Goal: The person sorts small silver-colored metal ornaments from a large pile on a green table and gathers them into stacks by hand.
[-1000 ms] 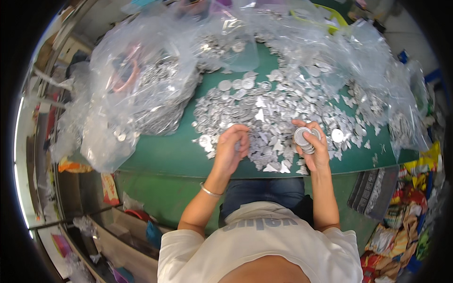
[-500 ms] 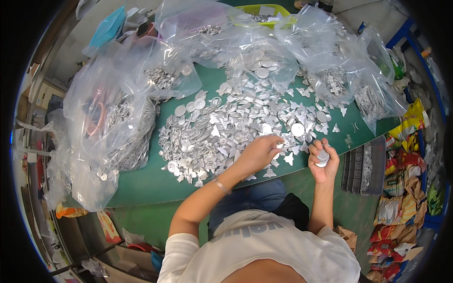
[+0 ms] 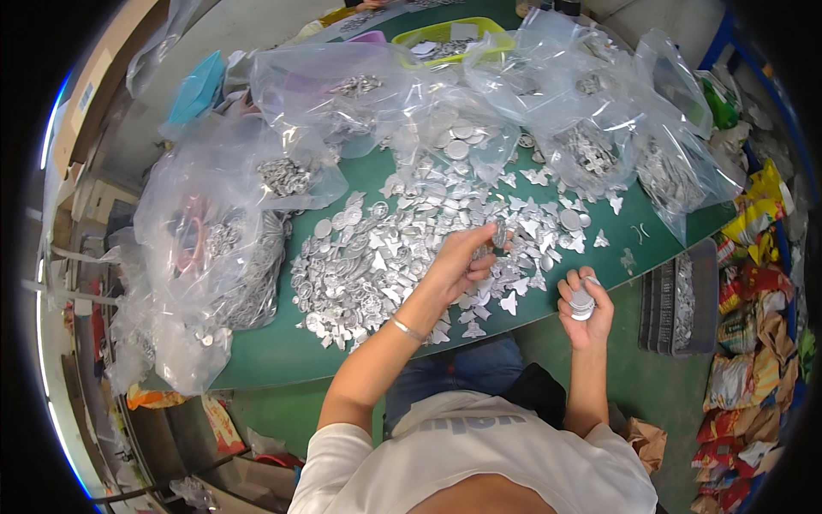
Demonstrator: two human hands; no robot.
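Observation:
A wide heap of small silver metal pieces [image 3: 368,265], some round and some winged in shape, covers the middle of the green table [image 3: 257,351]. Over the heap's right part, my left hand [image 3: 462,264] pinches a round metal disc [image 3: 500,233] held on edge between thumb and fingers. Off the table's front edge, my right hand [image 3: 589,319] is closed around a small stack of round silver discs [image 3: 582,303], palm turned up.
Clear plastic bags of metal parts [image 3: 231,257] line the left and far sides. A yellow-green basket [image 3: 454,38] stands at the back. Below the right edge is a dark crate [image 3: 681,300], with colourful packets [image 3: 732,381] beyond. Another person's hand [image 3: 370,5] shows at the top.
My left hand has lifted from the front of the heap and now shows a disc in its fingers. My right hand keeps its stack. The whole view has shifted slightly.

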